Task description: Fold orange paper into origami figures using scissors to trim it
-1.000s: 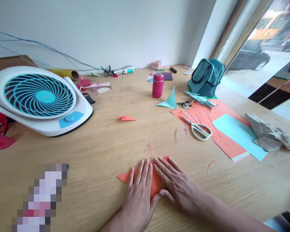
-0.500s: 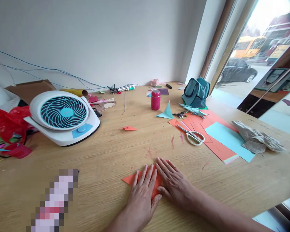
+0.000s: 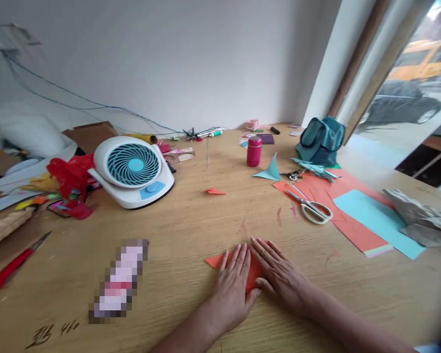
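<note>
A folded piece of orange paper [image 3: 253,275] lies on the wooden table beneath both palms, much of it covered; one pointed corner sticks out to the left. My left hand [image 3: 232,282] rests flat on it with fingers stretched forward. Beside it, my right hand [image 3: 281,274] presses on the paper's right part, fingers extended and thumb pointing toward the left hand. Farther forward sits a small folded orange paper piece [image 3: 215,191]. Scissors with white handles [image 3: 316,212] lie to the right, partly over orange sheets [image 3: 356,230].
A white fan [image 3: 132,169] stands at left, near a red plastic bag [image 3: 71,179] and a red-handled knife [image 3: 12,264]. Beyond my hands are a pink flask [image 3: 254,152], a folded teal paper [image 3: 271,170] and a teal bag [image 3: 321,140]. A light blue sheet [image 3: 378,220] lies right.
The view has swung to the left, so the scene shifts right and the red-handled knife comes into sight. Both hands stay flat on the orange paper, almost unchanged.
</note>
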`<action>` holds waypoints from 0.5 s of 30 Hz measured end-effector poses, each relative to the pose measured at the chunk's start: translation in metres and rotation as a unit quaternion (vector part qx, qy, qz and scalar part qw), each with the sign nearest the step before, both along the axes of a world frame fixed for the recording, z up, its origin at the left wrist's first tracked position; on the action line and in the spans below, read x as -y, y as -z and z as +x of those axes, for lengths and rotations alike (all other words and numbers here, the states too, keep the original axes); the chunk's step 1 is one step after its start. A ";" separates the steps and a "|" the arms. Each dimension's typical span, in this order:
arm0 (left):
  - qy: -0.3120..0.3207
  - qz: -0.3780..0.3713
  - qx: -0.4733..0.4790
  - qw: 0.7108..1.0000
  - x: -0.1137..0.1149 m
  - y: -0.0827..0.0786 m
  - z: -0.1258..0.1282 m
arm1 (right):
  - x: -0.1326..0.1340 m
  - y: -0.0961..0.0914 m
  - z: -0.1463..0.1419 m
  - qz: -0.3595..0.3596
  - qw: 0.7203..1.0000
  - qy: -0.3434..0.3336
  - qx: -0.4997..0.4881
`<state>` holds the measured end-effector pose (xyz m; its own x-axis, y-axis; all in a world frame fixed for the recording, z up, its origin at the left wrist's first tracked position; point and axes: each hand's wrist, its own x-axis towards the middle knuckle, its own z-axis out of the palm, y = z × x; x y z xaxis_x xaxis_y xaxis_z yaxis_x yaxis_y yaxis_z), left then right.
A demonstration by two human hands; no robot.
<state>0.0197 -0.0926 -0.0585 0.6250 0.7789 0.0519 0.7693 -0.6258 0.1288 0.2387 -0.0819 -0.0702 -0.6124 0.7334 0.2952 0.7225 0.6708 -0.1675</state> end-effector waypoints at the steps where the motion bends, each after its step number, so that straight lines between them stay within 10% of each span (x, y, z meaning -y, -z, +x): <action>1: 0.001 -0.006 0.010 1.000 0.001 0.000 0.000 | 0.000 0.000 0.000 0.000 1.000 -0.009 0.000; 15: -0.004 -0.067 0.022 0.997 0.006 -0.028 0.006 | 0.000 0.003 0.002 0.069 0.997 -0.037 0.000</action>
